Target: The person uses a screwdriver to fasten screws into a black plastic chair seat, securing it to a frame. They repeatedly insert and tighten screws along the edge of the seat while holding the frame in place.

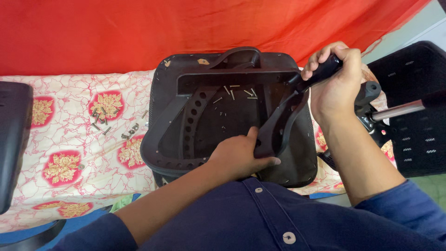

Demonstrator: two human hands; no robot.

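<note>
While our left hand (241, 155) presses flat and open on the lower end of the black armrest (283, 118), our right hand (335, 74) is wrapped tight around its top. The armrest lies on the upturned black chair seat (186, 111) on the flowered cloth (69, 139), with small screws (109, 123) nearby.

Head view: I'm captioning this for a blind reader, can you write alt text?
A person's left hand presses on an upturned black chair seat while the right hand grips a black armrest against it. Loose screws lie on the floral cloth.
</note>
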